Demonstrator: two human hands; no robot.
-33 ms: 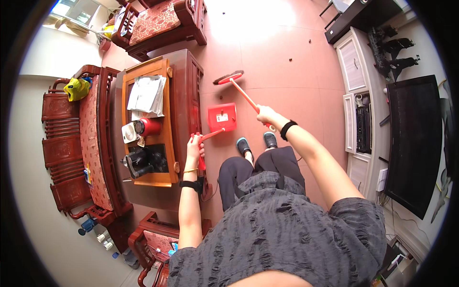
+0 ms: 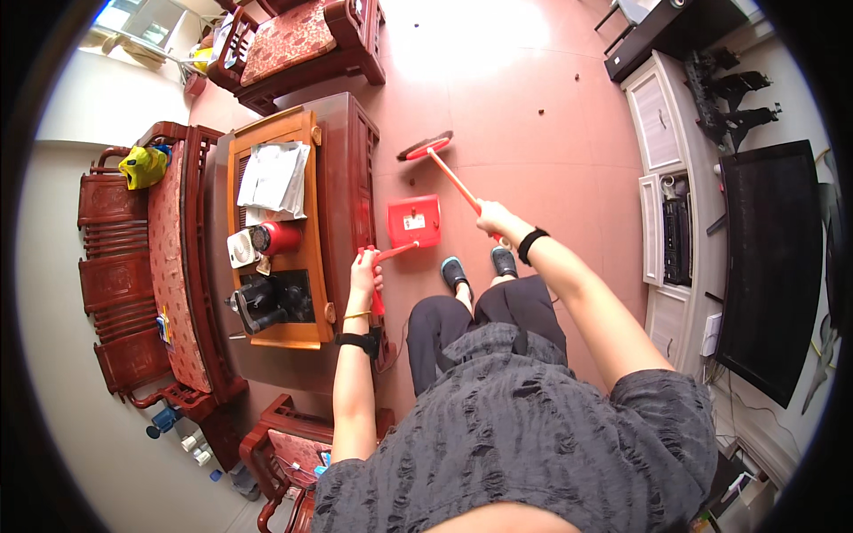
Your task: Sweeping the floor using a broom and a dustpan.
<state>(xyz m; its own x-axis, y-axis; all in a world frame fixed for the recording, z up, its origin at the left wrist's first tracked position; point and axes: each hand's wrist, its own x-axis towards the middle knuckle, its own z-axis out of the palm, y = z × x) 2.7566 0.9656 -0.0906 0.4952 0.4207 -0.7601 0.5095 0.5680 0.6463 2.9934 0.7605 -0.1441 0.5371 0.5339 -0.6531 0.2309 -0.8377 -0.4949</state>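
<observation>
My right hand [image 2: 496, 218] is closed round the upper part of a broom [image 2: 455, 178] with an orange-red handle. Its red head with dark bristles rests on the floor just beyond the dustpan [image 2: 414, 213]. That red dustpan lies on the floor beside the coffee table, a white label on it. My left hand [image 2: 366, 272] grips the dustpan's red handle, near the table's right side. A small dark bit [image 2: 411, 182] lies on the floor between the broom head and the dustpan.
More dark bits [image 2: 541, 112] are scattered on the pink tiled floor [image 2: 524, 178]. Left stands a wooden coffee table [image 2: 342, 178] with papers and a red canister [image 2: 283, 237]; beyond it is a carved wooden sofa [image 2: 169, 258]. White cabinets [image 2: 656, 133] and a black television [image 2: 769, 266] line the right.
</observation>
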